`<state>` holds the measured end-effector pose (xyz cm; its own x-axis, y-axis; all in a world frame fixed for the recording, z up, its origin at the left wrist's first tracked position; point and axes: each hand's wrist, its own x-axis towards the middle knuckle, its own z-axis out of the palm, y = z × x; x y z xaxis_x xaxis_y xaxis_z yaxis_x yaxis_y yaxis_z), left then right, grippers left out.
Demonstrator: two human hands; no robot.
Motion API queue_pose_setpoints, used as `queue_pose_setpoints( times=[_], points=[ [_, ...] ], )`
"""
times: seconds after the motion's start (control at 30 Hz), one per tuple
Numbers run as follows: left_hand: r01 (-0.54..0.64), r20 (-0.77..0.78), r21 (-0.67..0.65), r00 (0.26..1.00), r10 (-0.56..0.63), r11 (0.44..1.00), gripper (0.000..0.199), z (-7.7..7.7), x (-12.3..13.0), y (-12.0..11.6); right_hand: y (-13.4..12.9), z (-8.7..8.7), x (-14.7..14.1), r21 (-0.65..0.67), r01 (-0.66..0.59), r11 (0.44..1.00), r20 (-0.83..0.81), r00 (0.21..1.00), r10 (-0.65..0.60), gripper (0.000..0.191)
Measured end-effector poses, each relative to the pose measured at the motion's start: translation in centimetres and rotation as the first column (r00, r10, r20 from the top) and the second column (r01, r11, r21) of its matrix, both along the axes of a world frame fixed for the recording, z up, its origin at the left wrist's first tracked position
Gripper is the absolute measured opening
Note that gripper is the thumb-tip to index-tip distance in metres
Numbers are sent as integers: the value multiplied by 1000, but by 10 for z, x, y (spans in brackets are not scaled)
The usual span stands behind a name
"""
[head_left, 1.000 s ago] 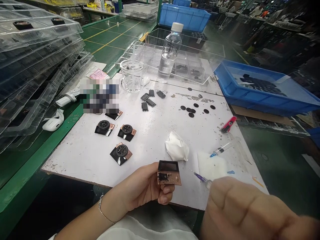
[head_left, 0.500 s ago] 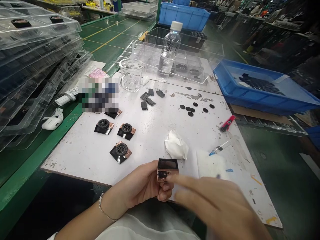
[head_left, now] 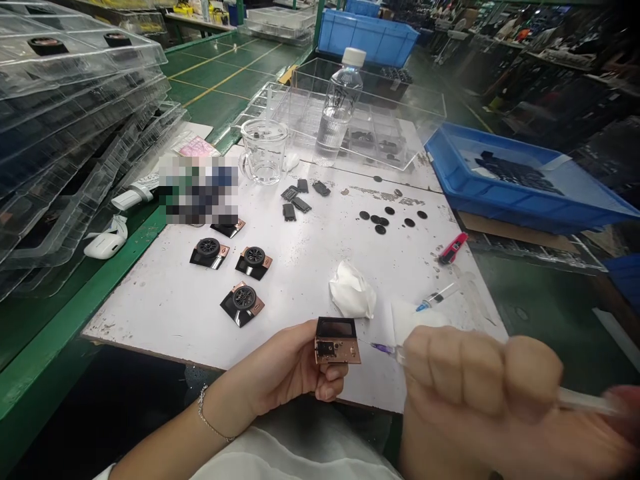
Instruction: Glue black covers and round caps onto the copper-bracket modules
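Left fingers [head_left: 330,385] grip plate [head_left: 345,351], right fingers [head_left: 473,365] clench syringe [head_left: 384,348]; I judge aiming step, next needs steady approach.

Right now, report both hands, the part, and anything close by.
Left hand holds black-and-copper part. Right hand grips purple-tipped syringe, pointed toward part; contact unclear. Crumpled white wad just beyond.

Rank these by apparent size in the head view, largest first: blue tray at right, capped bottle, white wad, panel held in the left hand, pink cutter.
1. Blue tray at right
2. Capped bottle
3. White wad and held panel: too alike to rank
4. Pink cutter
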<state>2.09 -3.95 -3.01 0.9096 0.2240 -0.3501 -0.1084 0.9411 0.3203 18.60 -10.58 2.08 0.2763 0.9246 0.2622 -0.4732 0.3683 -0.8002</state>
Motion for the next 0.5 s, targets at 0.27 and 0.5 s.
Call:
queue_pose_setpoints(
  times=[0.27, 0.5],
  points=[
    [-6, -1, 11, 1000, 6, 1000, 38, -2, 1, 1, 10, 5, -3, 94, -8, 996, -90, 996, 17, 53],
    [-7, 24, 7, 1000, 7, 1000, 38, -3, 1, 1, 12, -2, -1, 96, -4, 995, -89, 996, 13, 54]
  ],
)
